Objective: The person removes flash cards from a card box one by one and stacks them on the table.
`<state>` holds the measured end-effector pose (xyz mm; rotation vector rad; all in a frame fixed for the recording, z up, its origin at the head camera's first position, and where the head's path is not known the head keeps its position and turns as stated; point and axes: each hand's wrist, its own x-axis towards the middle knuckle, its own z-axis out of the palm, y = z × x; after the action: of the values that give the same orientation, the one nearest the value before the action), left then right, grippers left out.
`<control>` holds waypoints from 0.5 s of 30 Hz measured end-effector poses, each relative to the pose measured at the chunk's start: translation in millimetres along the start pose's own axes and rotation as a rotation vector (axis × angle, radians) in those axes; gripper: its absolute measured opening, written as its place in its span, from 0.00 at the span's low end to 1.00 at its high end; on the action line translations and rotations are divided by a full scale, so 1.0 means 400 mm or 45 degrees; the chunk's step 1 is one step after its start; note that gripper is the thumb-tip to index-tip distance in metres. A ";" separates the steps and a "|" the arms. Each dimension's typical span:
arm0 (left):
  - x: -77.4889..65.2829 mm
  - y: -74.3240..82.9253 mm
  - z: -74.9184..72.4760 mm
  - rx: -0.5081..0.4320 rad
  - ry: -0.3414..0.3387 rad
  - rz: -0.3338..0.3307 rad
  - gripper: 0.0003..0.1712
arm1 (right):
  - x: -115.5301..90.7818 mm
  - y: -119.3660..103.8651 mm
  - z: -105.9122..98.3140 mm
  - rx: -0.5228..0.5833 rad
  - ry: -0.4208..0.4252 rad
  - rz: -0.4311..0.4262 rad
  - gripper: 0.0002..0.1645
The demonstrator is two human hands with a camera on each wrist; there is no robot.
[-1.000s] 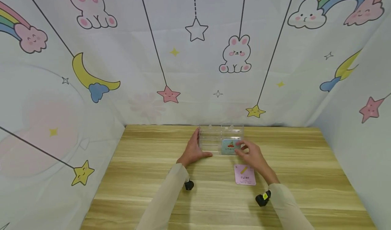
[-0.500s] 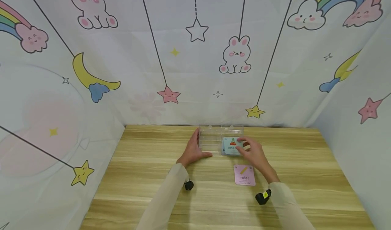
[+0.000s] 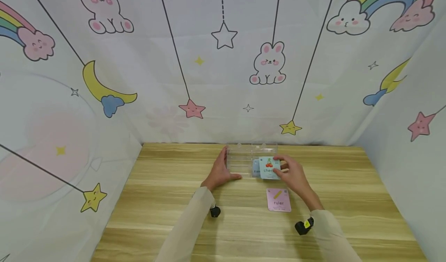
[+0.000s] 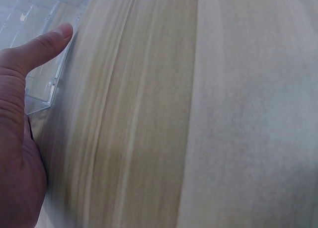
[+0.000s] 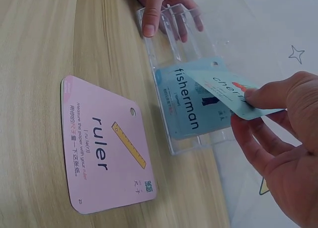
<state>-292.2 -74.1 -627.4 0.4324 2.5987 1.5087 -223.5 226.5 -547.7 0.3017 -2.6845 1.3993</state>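
My right hand [image 3: 293,176] pinches a light green cherry flashcard [image 3: 265,173] between thumb and fingers; in the right wrist view the card tilts up over the box. Under it a blue fisherman flashcard [image 5: 181,111] lies in the right compartment of a clear plastic box [image 3: 239,159]. With its thumb over the front edge and fingers along the left end, my left hand [image 3: 220,172] holds that box. Only part of the left hand and a box corner [image 4: 44,84] show in the left wrist view. The box's left compartment shows no cards.
A pink ruler flashcard [image 3: 278,200] lies face up on the wooden table [image 3: 167,200], in front of the box; a second coloured edge shows beneath it in the right wrist view. A white printed curtain [image 3: 223,80] stands right behind the box.
The right hand has drawn the cherry card up and to the right, overhanging the box's front, exposing the fisherman card beneath. The left hand stays at the box.
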 end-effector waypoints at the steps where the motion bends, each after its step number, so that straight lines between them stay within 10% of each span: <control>1: 0.000 0.000 0.000 0.000 -0.001 -0.005 0.82 | -0.002 -0.001 -0.003 0.004 -0.006 0.004 0.26; 15: -0.002 0.002 0.001 -0.004 0.007 0.013 0.82 | -0.040 -0.006 -0.046 0.030 -0.041 -0.030 0.31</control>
<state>-291.1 -73.6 -627.0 0.4429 2.6021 1.5191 -207.6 242.2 -538.0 0.3600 -2.6823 1.4323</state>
